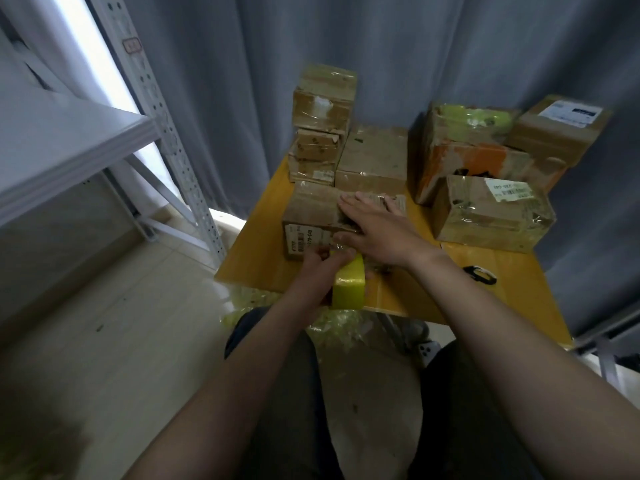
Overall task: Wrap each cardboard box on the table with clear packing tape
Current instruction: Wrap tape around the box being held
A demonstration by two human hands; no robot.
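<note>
On the yellow wooden table [519, 292], a labelled box [311, 220] sat near the front left edge. A stack of boxes [317, 157] stood behind it, with a plain box [372, 161] just beside the stack. At the right stood an orange-printed box [474, 164] and a tape-wrapped box [491, 216]. A small black object [481, 274] lay nearer the front.

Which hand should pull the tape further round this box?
Left: the left hand grips the tape roll at the near face of the cardboard box; the right hand lies flat on top, steadying it.
</note>
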